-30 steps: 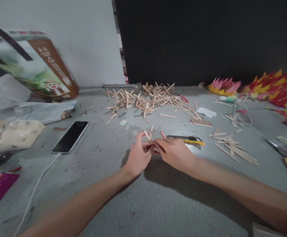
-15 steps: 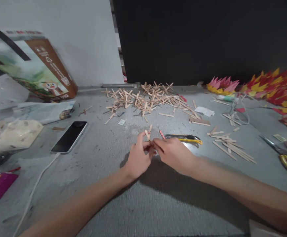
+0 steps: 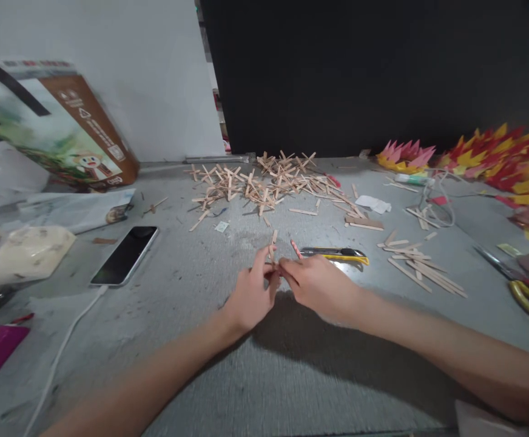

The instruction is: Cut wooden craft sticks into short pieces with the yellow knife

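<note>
Low over the grey table, my left hand (image 3: 252,296) is closed, pinching a short wooden craft stick (image 3: 272,250) that points up between its fingers. My right hand (image 3: 321,285) meets it fingertip to fingertip. Its fingers are pressed together, and what they pinch is hidden. A red-and-white patterned rod (image 3: 296,248) sticks out just beyond the right knuckles; whether it is held or lies on the table I cannot tell. Right behind that hand lies a yellow utility knife (image 3: 337,254). Farther back is a heap of crossed craft sticks (image 3: 264,185).
Loose sticks (image 3: 421,267) and yellow-handled scissors (image 3: 526,297) lie to the right. Folded-paper pieces (image 3: 505,161) stand at the back right. A phone (image 3: 125,255) with a white cable (image 3: 67,340) is on the left, near plastic packets (image 3: 28,252) and a printed bag (image 3: 77,133).
The whole view has shifted slightly. The wooden stick between my left fingers has turned a little more upright. Both hands stay together in nearly the same place.
</note>
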Available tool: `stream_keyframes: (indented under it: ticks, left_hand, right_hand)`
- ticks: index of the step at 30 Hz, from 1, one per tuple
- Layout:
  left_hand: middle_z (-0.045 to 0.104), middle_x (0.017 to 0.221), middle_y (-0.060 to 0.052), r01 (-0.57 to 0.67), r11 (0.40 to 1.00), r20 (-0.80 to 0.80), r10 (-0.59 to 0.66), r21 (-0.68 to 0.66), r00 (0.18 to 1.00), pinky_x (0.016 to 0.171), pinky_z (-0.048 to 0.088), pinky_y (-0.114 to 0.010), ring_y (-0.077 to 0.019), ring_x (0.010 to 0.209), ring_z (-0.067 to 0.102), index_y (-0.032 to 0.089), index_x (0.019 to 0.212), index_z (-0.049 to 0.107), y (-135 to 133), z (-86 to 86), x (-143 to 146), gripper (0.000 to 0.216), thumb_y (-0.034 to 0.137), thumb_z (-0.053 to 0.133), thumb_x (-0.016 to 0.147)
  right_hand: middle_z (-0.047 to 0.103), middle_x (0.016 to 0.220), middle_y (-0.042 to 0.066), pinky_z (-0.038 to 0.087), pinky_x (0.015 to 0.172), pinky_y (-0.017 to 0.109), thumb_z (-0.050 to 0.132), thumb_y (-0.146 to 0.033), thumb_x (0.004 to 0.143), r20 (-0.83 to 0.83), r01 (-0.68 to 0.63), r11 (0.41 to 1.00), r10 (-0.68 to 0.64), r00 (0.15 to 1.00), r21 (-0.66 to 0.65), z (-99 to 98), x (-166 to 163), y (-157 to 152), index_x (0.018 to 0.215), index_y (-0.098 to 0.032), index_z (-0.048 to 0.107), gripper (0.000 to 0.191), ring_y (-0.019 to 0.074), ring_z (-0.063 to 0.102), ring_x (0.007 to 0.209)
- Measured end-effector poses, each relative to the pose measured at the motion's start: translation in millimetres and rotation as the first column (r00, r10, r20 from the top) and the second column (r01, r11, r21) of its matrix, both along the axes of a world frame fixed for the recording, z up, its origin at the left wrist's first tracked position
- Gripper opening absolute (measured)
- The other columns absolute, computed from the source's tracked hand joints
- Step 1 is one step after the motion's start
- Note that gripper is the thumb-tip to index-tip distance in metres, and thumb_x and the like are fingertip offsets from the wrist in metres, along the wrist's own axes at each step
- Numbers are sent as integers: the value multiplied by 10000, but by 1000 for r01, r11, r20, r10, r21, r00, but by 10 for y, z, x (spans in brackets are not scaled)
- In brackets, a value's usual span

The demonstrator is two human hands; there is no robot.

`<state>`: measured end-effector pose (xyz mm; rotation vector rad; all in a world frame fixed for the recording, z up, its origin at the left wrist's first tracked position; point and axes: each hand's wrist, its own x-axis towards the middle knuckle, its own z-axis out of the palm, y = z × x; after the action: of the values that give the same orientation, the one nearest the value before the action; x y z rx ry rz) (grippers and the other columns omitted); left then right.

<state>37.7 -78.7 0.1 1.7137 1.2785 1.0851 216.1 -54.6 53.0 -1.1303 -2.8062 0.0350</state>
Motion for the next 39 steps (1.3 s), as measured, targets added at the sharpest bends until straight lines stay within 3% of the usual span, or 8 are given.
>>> stream_keyframes:
  ticks: [4,8,15,25,28,32,36,39]
  left_hand:
    - [798,853,-49,38,999,-32,-37,18,999,756,554,-304,-225,797,773,225,1415,491,-15,1,13,434,276,577,992]
    - [805,914,-62,12,1000,39,-11,-15,999,721,563,-301,-215,755,765,223,1441,424,-23,5,32,467,278,570,1001]
    - [795,904,-68,44,995,-162,-29,95,986,796,535,-328,-243,877,770,229,1426,489,-23,38,-32,430,231,553,1001]
    - [800,933,-41,34,997,-170,-23,62,985,799,513,-301,-202,836,750,230,1537,382,49,5,-24,583,191,565,985]
    - [785,897,-14,47,997,-91,-40,69,995,803,541,-294,-173,790,734,250,1638,235,153,-34,-53,725,244,579,999]
    - [759,832,-8,75,997,129,-70,-30,989,725,583,-274,-152,708,731,232,1585,337,258,-23,-87,628,330,581,1015]
    - [772,881,-49,61,994,328,-29,-88,944,744,624,-318,-182,725,762,202,1556,321,263,29,-98,699,389,668,979]
    - [775,897,-63,79,994,387,-45,-73,921,763,633,-332,-187,736,768,197,1576,287,233,56,-86,742,394,681,979]
  right_hand:
    - [735,730,65,275,599,331,550,-34,908,4,-32,999,32,999,-18,44,40,26,870,-150,690,185,181,649,611]
    - [752,832,75,296,605,326,531,-49,936,1,-18,999,18,1000,29,-11,21,-11,1010,-130,683,188,175,650,636]
    - [762,921,104,331,616,347,543,-43,929,138,-110,994,106,985,18,43,36,-27,1010,-120,667,167,222,697,727]
    - [750,944,94,354,568,355,535,-30,905,122,-25,997,15,992,77,-61,5,-55,1057,-126,665,222,219,702,700]
    - [758,921,92,378,614,335,528,-30,922,102,-26,997,18,995,76,-9,28,-55,1029,-135,682,215,209,701,699]
    - [764,905,75,359,635,310,474,-111,1016,-64,-27,993,34,997,114,121,104,-90,1077,-162,679,220,181,679,669]
    - [719,726,33,286,576,306,396,-329,1111,-180,233,969,-215,960,85,172,228,118,1089,-187,671,310,174,613,570]
    - [736,878,72,329,633,303,401,-308,1106,-174,313,942,-290,941,121,63,361,467,1063,-181,678,308,200,643,713]
